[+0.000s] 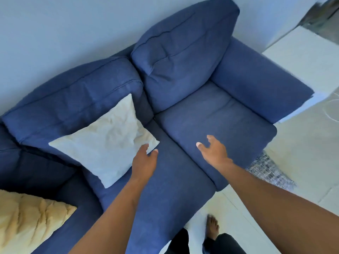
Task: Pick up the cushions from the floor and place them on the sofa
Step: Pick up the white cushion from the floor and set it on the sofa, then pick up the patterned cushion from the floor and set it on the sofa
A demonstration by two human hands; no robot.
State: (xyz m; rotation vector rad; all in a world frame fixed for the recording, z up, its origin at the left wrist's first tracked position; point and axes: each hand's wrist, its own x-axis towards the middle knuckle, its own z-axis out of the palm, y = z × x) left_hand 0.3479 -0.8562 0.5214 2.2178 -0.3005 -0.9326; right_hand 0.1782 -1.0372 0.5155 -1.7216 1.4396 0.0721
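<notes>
A blue sofa (211, 123) fills most of the view. A white cushion (106, 142) leans against its left back cushion, resting on the seat. My left hand (145, 160) is at the white cushion's right corner, fingers spread, holding nothing. My right hand (213, 152) hovers open above the right seat cushion. A yellow textured cushion (27, 222) lies on the sofa at the lower left.
A grey patterned fabric (267, 171) lies on the pale tiled floor to the right of the sofa. A white piece of furniture (308, 57) stands beside the right armrest. My bare foot (212, 228) is on the floor near the sofa's front edge.
</notes>
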